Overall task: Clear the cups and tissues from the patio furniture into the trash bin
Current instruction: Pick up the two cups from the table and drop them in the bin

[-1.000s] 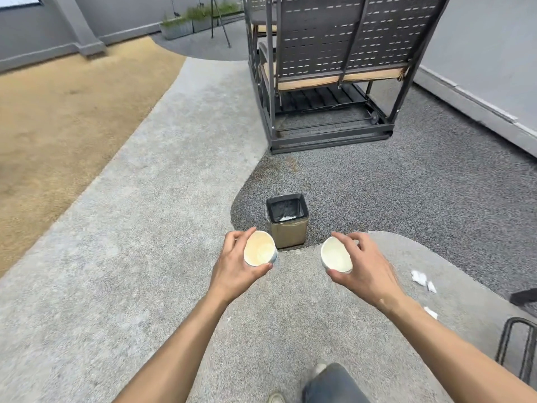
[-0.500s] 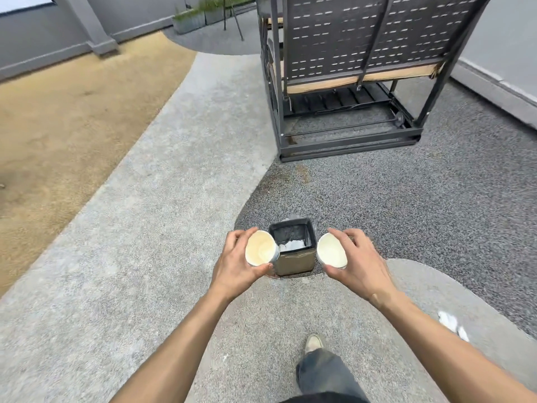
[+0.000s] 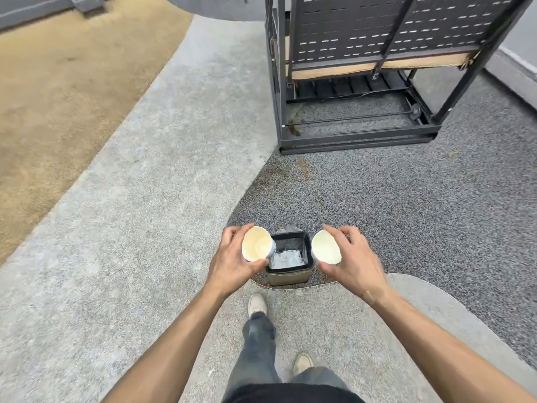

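Paper cups, one in each hand, sit on either side of the bin (image 3: 290, 274). The left cup (image 3: 257, 248) has a tan-stained inside and is tipped so its mouth faces up toward the camera, its lower edge over the bin's left rim. The left hand (image 3: 232, 264) wraps it from the outer side, fingers curled over the top and thumb pressed beneath. The right cup (image 3: 325, 251) is pale and cleaner inside, tilted the same way at the bin's right rim; the right hand (image 3: 353, 264) grips it with fingers (image 3: 338, 230) arched over the far side and thumb under the near edge. Both cups are above the bin, not inside it.

The bin is small and square, tan-sided with a black liner, and holds white crumpled tissue (image 3: 286, 258) at the bottom. It stands on dark speckled paving at the border with a lighter patch. Just behind the bin, nearer the camera, are the person's shoes (image 3: 257, 305) and jeans. Well beyond the bin stands a dark metal swing seat (image 3: 363, 82) with a tan cushion. Left of the bin runs a pale concrete path, then sandy ground.
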The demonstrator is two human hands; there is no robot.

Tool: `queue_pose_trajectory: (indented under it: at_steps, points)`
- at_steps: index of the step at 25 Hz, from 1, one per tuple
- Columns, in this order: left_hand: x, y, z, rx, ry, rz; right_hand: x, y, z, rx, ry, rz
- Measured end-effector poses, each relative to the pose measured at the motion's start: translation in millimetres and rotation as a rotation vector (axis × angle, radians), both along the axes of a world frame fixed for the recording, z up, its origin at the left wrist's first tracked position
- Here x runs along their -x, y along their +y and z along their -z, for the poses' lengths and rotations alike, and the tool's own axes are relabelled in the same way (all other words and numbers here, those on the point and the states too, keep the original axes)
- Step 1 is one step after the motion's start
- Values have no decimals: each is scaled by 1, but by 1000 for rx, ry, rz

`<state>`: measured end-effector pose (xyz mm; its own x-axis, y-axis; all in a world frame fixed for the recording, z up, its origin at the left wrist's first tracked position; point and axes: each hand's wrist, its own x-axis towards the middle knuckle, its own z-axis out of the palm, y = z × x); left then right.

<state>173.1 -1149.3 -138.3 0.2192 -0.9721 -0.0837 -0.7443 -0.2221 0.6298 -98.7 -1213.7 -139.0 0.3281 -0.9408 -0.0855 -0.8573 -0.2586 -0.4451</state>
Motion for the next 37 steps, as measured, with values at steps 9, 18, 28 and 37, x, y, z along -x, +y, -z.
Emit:
queue_pose_trajectory:
  at_steps: [9,18,28,37]
  points:
    - [-63,-117,39,-111,73,77,-69,-91,29,-84,28,90]
    - [-71,-170,102,-294,76,163,-85,-137,89,-157,140,116]
    - [-43,-193,279,-497,-10,100,-73,-168,271,-420,125,95]
    - [-20,-201,470,-515,-341,187,-83,-183,457,-493,266,65]
